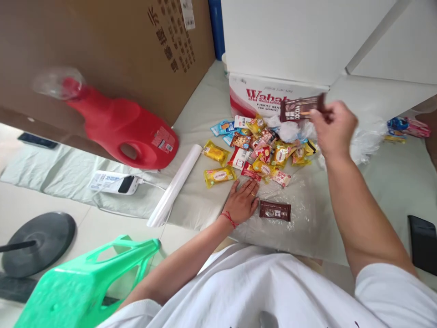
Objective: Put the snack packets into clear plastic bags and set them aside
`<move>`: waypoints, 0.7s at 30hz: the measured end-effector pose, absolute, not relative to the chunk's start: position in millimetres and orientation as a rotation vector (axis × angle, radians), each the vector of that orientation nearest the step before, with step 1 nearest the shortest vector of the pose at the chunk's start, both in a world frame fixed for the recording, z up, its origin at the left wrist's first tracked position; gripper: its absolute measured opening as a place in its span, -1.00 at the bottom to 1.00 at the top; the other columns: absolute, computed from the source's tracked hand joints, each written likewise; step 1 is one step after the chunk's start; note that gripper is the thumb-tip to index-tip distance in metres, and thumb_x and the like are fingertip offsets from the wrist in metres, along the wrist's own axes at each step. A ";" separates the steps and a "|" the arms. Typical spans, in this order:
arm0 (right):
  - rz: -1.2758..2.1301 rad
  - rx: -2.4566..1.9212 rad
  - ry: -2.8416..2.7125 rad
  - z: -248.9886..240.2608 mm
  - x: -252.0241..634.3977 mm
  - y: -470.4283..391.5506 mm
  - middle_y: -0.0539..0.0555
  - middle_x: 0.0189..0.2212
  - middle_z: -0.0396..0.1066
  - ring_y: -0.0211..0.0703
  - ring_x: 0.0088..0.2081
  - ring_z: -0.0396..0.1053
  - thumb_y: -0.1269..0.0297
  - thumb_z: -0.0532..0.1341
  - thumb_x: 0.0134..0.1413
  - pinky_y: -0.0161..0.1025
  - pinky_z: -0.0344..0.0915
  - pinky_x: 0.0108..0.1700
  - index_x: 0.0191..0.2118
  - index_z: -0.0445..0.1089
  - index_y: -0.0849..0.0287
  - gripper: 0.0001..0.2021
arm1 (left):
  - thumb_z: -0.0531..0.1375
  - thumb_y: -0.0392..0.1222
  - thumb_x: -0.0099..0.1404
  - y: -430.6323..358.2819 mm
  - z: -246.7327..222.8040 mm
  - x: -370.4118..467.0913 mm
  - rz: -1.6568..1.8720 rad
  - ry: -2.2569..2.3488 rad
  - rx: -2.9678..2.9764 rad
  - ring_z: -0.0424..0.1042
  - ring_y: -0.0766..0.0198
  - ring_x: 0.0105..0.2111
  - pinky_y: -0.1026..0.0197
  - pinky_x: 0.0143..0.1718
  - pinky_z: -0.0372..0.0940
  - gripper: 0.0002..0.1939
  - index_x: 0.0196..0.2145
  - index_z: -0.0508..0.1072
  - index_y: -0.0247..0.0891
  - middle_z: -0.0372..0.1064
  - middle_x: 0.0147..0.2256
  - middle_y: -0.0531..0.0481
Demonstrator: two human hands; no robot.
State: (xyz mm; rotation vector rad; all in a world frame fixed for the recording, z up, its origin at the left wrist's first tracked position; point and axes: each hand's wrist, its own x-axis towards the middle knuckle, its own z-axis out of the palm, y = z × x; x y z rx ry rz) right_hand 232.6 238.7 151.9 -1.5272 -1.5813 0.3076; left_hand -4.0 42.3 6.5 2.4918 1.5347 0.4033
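My right hand (pixel 336 130) is raised over the right part of the snack pile and pinches one end of a brown cocoa snack packet (pixel 298 109). My left hand (pixel 241 200) lies flat, fingers stretched, on a clear plastic bag (pixel 303 205) at the pile's near edge. A second brown snack packet (pixel 275 211) rests on that plastic, just right of my left thumb. Beyond my left fingers spreads a pile of small wrapped snacks (pixel 262 146) in yellow, red, pink, blue and brown. Two yellow packets (pixel 220 175) lie on its left side.
Behind the pile stands a Wahaha carton (pixel 256 93). At left are a red jug (pixel 126 123), a white plastic roll (pixel 175 184), a power bank (pixel 114 182) and a green stool (pixel 88 282). Crumpled clear bags (pixel 365 141) and a black phone (pixel 422 243) lie right.
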 end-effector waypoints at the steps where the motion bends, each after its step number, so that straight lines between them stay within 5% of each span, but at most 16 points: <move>1: 0.480 -1.483 -1.435 152.2 238.2 210.5 0.12 -0.34 0.48 -0.21 -0.46 0.27 0.00 0.26 0.17 -0.22 0.20 -0.41 -0.24 0.32 0.12 -0.72 | -0.04 -0.06 0.53 42.4 6.7 -3.8 0.406 1.522 2.483 0.15 0.05 0.39 -0.25 0.43 -0.11 -0.46 0.39 0.22 -0.21 0.20 0.37 -0.17; 4: 1.094 -1.492 -1.166 135.6 248.1 116.9 -0.01 -0.47 0.43 -0.34 -0.64 0.00 -0.08 0.38 0.00 -0.30 -0.05 -0.59 -0.33 0.25 0.04 -0.62 | -0.04 -0.06 0.53 42.7 6.9 -3.7 0.402 1.508 2.453 0.12 0.02 0.40 -0.27 0.44 -0.15 -0.45 0.40 0.20 -0.21 0.17 0.38 -0.18; 8: 1.393 -1.631 -1.002 89.6 240.2 17.8 -0.02 -0.46 0.47 -0.35 -0.67 -0.04 -0.19 0.37 -0.01 -0.33 -0.12 -0.64 -0.36 0.30 0.04 -0.57 | -0.07 -0.06 0.54 42.6 9.0 -3.0 0.388 1.514 2.430 0.12 0.04 0.40 -0.27 0.44 -0.16 -0.46 0.39 0.21 -0.25 0.15 0.39 -0.17; 12: 1.132 -1.905 -1.239 59.0 232.8 -21.3 0.02 -0.49 0.44 -0.17 -0.57 0.24 -0.29 0.25 0.11 -0.23 0.18 -0.54 -0.28 0.39 0.06 -0.54 | -0.07 -0.06 0.54 42.5 11.7 -2.1 0.381 1.523 2.432 0.13 0.04 0.40 -0.27 0.44 -0.15 -0.46 0.38 0.23 -0.24 0.15 0.39 -0.17; 15: 0.681 -2.093 -1.623 61.6 237.7 -26.1 0.16 -0.29 0.47 0.05 -0.33 0.46 -0.29 0.16 0.21 -0.07 0.39 -0.35 -0.06 0.42 0.06 -0.49 | -0.07 -0.06 0.54 42.5 12.6 -1.6 0.387 1.523 2.440 0.14 0.05 0.40 -0.25 0.44 -0.16 -0.46 0.38 0.23 -0.23 0.14 0.39 -0.16; 18: 0.448 -1.977 -1.957 72.4 242.3 -14.8 0.34 0.11 0.35 0.16 0.02 0.46 -0.22 0.14 0.27 0.01 0.47 -0.14 0.25 0.28 0.10 -0.39 | -0.06 -0.06 0.54 42.3 12.7 -0.7 0.387 1.530 2.441 0.14 0.05 0.39 -0.25 0.44 -0.16 -0.46 0.38 0.23 -0.23 0.15 0.39 -0.16; 21: 0.590 -1.706 -2.263 76.2 241.0 7.1 0.26 0.25 0.29 0.13 0.19 0.36 -0.05 0.21 0.29 -0.01 0.43 0.06 0.34 0.20 0.05 -0.40 | -0.06 -0.07 0.53 41.8 12.0 0.0 0.375 1.541 2.444 0.14 0.05 0.39 -0.24 0.44 -0.16 -0.46 0.38 0.23 -0.24 0.16 0.39 -0.16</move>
